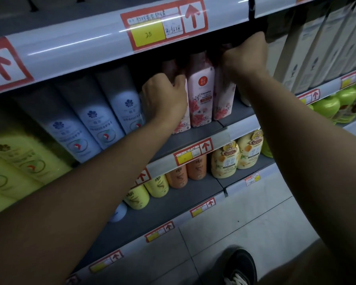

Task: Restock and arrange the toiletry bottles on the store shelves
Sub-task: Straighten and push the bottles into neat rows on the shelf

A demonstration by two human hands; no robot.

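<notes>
Both arms outstretched; left hand [164,95] grips left pink bottle [181,120], right hand [245,56] clutches right pink bottle [222,99].

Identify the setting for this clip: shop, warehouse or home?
Most likely a shop aisle: tiered shelves with price tags on their edges, and matching pink floral bottles in rows, handled by both hands.

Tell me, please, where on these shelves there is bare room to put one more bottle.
Bare shelf shows right of the pink floral bottles, below the right hand. One shelf down, a gap lies between a white cap and the price rail. The blue-grey bottles beside the left hand stand crowded.
</notes>
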